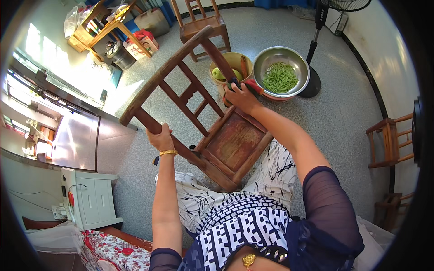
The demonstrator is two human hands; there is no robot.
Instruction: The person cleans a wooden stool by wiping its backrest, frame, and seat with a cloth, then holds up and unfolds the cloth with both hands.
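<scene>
A worn reddish-brown wooden chair (pixel 236 138) is tilted in front of my lap, its seat close to my knees and its slatted back leaning away to the left. My left hand (pixel 160 137) is wrapped round the left post of the chair back. Up on the right post, my right hand (pixel 242 98) has its fingers closed. A dark and red thing (pixel 254 86) shows by those fingers; what it is, I cannot make out. Just beyond are a bucket (pixel 215 67) with pale green vegetables and a steel basin (pixel 304 72) of green beans (pixel 281 77).
A black standing fan (pixel 312 49) rises behind the basin. Another wooden chair (pixel 203 28) stands at the far side, and a small one (pixel 386 143) by the right wall. A white cabinet (pixel 92 198) is at left, beside a floral cloth (pixel 115 250). A wooden table (pixel 106 31) stands far left.
</scene>
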